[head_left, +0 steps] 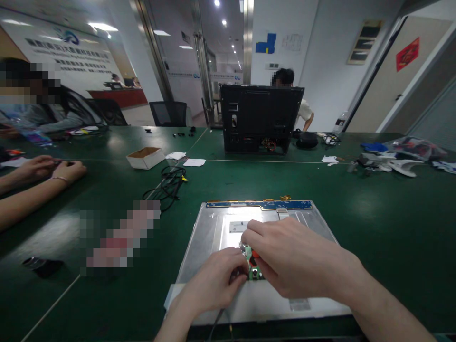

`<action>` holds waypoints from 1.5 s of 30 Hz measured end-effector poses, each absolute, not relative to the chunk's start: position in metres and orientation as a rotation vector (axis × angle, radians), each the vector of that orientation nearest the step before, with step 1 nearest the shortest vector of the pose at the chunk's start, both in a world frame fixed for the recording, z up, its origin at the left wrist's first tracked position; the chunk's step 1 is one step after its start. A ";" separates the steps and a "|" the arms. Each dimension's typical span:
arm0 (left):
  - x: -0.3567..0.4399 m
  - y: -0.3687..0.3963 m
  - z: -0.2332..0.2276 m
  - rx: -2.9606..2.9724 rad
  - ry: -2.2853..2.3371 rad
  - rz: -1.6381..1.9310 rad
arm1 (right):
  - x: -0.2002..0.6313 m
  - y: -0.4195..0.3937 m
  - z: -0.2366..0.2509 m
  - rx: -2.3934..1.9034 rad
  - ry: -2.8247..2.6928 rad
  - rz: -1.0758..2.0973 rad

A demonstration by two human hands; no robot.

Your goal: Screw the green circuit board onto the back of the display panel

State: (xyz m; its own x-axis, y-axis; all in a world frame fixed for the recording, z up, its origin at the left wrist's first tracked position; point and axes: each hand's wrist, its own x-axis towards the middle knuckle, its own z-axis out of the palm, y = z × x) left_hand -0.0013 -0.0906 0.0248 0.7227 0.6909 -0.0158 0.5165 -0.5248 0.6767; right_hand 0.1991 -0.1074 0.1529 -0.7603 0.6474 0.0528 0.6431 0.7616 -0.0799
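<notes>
A flat silver display panel [206, 237] lies back side up on the table in front of me, with a long blue circuit strip [231, 205] along its far edge. Over its middle is a small green circuit board [255, 273], mostly covered by my hands. My left hand [217, 280] has its fingers curled against the board's left edge, gripping it. My right hand [292, 254] is closed around a small orange-and-black object [254, 256] just above the board; its kind is hidden by the fingers. A thin dark cable [215, 323] runs from under my left hand toward me.
The green table [370, 209] carries a black cable coil [169, 185], a white open box [145, 157] and a dark cylinder [39, 264]. A large black device housing [261, 118] stands behind. Another person's hands [57, 168] rest at left; bags and scraps [402, 159] lie at right.
</notes>
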 end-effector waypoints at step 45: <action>-0.001 -0.091 0.026 2.269 0.950 0.315 | 0.198 -0.108 0.155 -1.106 -2.895 0.115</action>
